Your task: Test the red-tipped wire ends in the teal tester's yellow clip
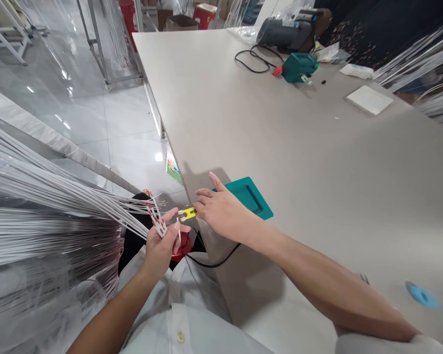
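Observation:
My left hand [162, 243] is closed around the ends of several thin white wires with red tips [155, 216], which fan out from a big bundle of white wires [40, 196] at the left. My right hand [221, 211] rests at the table's near edge, fingers pinched at a small yellow clip [187, 213] that sticks out from a teal device [249, 196]. The left thumb almost touches that clip. A black cable [214, 263] hangs from the device past a red part [182, 246] below the left hand.
The grey table [280, 128] stretches away. At its far end lie a second teal device [299, 66] with a black cord, a dark machine [284, 32], a white pad [369, 100] and plastic bags. More white wires hang at the right. A blue object [423, 296] lies near my right elbow.

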{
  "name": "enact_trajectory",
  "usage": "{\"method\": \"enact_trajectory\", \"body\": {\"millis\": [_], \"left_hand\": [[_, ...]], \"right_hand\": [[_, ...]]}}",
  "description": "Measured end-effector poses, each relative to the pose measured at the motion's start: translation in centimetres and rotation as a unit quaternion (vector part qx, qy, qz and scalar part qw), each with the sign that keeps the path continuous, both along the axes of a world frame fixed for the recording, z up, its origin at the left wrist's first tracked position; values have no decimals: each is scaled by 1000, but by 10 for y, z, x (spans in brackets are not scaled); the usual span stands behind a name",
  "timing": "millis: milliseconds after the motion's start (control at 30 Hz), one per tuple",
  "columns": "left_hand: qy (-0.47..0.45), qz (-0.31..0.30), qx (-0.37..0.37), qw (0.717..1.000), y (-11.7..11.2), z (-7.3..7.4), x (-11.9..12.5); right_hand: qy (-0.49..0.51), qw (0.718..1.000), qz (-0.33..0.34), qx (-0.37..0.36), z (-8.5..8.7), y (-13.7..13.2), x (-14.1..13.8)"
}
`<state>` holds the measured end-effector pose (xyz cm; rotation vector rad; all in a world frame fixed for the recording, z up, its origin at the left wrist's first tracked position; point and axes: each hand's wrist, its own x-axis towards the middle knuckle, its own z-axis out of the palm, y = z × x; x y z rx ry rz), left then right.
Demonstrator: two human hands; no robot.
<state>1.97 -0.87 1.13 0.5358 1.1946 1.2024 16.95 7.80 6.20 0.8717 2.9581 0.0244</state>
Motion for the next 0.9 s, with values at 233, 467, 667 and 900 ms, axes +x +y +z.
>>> {"method": "enact_trajectory", "body": {"millis": [233,467,667,900], "left_hand": [[36,-1,-5,999,1,-6,4],[74,-38,4,997,3,-9,-1],[86,-11,-4,996,1,-4,2],[88,-8,0,996,-2,-5,3]], "right_hand": [[-21,1000,0,8,3,2,-1],[-55,998,-6,-1,9,1,-1],[-31,998,-47,-8,4,0,2],[-29,998,-53,-16,-3,1,3]]}}
